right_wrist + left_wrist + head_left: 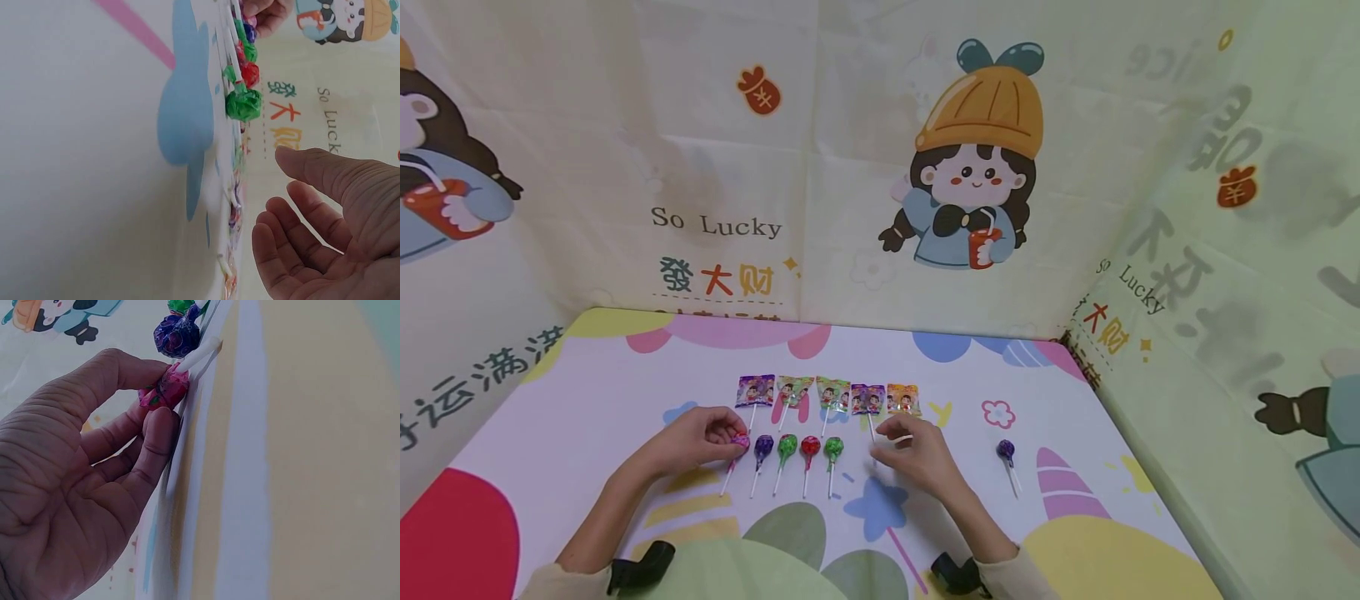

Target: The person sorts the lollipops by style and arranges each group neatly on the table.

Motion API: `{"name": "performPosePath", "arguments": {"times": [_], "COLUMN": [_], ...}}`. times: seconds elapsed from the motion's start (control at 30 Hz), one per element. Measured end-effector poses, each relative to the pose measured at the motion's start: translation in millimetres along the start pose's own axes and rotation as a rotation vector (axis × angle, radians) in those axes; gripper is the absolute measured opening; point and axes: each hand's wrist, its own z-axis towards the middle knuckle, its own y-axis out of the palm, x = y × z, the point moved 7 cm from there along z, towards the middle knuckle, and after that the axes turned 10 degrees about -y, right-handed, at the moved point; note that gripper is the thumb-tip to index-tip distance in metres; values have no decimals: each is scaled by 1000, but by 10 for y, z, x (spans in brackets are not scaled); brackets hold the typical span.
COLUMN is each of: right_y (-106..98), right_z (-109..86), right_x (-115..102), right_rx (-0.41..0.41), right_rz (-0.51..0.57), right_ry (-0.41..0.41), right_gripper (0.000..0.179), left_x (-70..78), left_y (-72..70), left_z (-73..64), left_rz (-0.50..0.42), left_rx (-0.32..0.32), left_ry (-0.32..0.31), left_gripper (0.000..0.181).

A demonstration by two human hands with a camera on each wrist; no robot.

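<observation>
My left hand (703, 435) pinches the wrapped head of a pink lollipop (167, 389) between thumb and fingers, its white stick pointing toward me. That lollipop is at the left end of a row with a purple lollipop (763, 446), a green lollipop (787, 446), a red lollipop (810, 447) and another green lollipop (833, 448). To the right of this row my right hand (917, 450) hovers with fingers loosely bent and apart, holding nothing. Its fingers are near the stick of a flat purple-wrapped lollipop (868, 400) in the row behind.
Behind stand flat-packaged lollipops in a row, including a purple one (756, 390), two green ones (795, 391) and an orange one (902, 398). A lone purple lollipop (1006, 450) lies to the right. Printed cloth walls (850, 167) enclose the patterned table (970, 500).
</observation>
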Motion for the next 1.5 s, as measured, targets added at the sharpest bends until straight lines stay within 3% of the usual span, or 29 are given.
{"name": "performPosePath", "arguments": {"times": [0.73,1.07,1.5], "right_y": [-300,-436,-624], "right_z": [-109,-180,-296], "right_x": [142,216,367], "right_rx": [111,158,199], "right_rz": [-11,-66,-75], "right_ry": [7,12,101], "right_gripper": [26,24,27], "left_x": [-2,-10,-11], "left_y": [0,1,5], "left_z": [4,14,10], "left_rz": [1,4,8], "left_rx": [1,10,7], "left_ry": [3,0,3], "left_gripper": [26,27,26]}}
